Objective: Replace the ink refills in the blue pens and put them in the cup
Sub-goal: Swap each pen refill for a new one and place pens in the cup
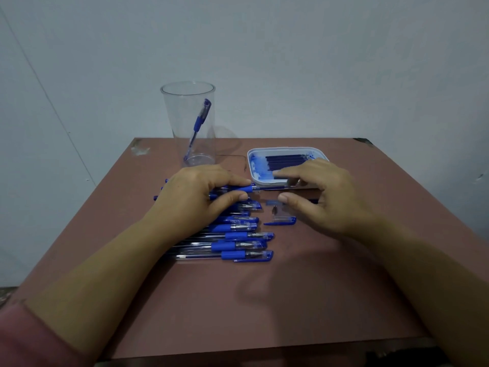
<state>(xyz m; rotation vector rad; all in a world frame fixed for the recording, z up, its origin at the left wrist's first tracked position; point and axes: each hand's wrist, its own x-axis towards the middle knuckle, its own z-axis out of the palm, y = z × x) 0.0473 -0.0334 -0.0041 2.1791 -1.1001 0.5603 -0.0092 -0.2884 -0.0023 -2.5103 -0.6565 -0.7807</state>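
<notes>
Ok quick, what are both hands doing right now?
Left hand: holding a blue pen.
Right hand: by the pen's refill; whether it grips cannot be told.

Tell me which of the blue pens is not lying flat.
The pen standing in the clear cup, leaning against its wall. The other pens lie flat on the table, one gripped by the left hand.
</notes>
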